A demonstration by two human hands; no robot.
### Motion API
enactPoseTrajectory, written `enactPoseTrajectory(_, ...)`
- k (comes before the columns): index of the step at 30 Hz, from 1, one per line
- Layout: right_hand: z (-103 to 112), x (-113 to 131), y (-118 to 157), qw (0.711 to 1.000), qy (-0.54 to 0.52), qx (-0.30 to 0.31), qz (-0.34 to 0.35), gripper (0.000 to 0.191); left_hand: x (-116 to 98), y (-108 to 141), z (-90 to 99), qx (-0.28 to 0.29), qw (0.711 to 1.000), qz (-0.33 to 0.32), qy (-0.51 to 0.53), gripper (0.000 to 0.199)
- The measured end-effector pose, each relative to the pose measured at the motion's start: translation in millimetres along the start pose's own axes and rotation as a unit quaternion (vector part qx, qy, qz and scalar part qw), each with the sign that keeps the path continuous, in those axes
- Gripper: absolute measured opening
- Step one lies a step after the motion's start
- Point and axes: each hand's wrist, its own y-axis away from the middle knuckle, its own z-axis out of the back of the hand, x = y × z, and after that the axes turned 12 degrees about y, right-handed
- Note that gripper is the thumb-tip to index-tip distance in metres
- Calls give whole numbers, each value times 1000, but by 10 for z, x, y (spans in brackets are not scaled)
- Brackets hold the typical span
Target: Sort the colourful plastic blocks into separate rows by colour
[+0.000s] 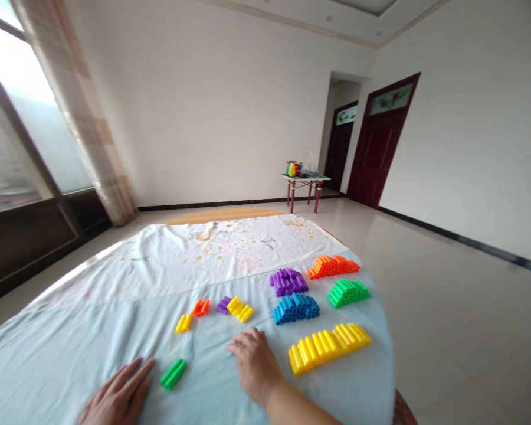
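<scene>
My left hand lies on the blue cloth with its fingers spread, just left of two green tubes. My right hand rests on the cloth, fingers bent and slightly apart, left of a long pile of yellow tubes. Small groups lie ahead: yellow tubes, orange tubes, purple tubes and more yellow tubes. On the right are stacked piles of purple, blue, orange and green tubes.
A flowered cloth covers the far part of the round table, whose wooden edge shows behind. A small table holding bags stands near the far doorway. Curtains hang at the left window.
</scene>
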Motion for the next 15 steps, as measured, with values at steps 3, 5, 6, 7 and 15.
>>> enactPoseTrajectory(3,-18,-14,10,1000,-26,-6,0,45,-171,-42,134,8,1000,16,-23,50)
enactPoseTrajectory(5,-24,-21,16,999,-38,-7,0,47,-267,-98,190,-9,999,28,-28,51)
enactPoseTrajectory(6,-25,-23,18,999,-45,-9,0,48,-317,-129,207,-16,999,30,-29,50)
enactPoseTrajectory(7,-24,-24,20,999,-52,-12,-1,48,-367,-159,215,-21,999,31,-32,50)
enactPoseTrajectory(15,-6,-33,32,996,-87,-38,0,49,-476,-235,99,3,997,69,-41,49)
